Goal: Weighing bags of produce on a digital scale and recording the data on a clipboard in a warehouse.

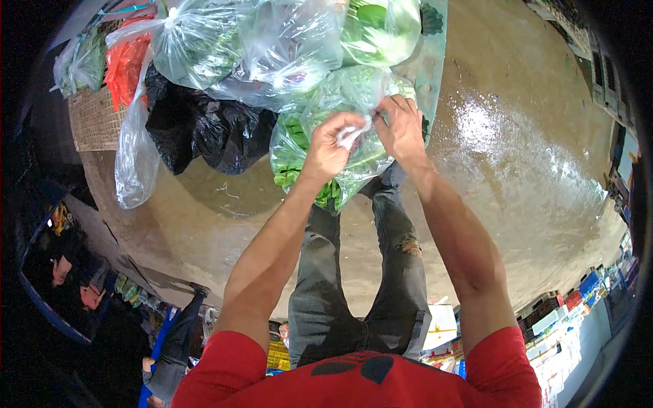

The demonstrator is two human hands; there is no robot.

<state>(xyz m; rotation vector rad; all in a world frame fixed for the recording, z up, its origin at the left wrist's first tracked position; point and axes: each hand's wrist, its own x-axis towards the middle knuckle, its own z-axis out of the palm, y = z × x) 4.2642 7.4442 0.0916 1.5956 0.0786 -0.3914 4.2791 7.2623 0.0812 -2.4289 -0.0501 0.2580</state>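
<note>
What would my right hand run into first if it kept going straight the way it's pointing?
Most likely the clear bag, already at the right hand's fingertips. Beyond it, the upper bag of greens seems next, though depth is hard to judge here.

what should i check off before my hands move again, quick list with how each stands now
1. Left hand gripping the pale, bunched plastic end: ok, pinched in its fingers.
2. Right hand on the clear plastic bag of leafy greens: ok, touching near the top.
3. That bag's opening fully closed: cannot tell, the fingers cover it.
4. Crumpled black plastic bag out of the way: ok, apart from both hands, to the left.
5. Brown floor dry: not ok, it shines wet on the right.
</note>
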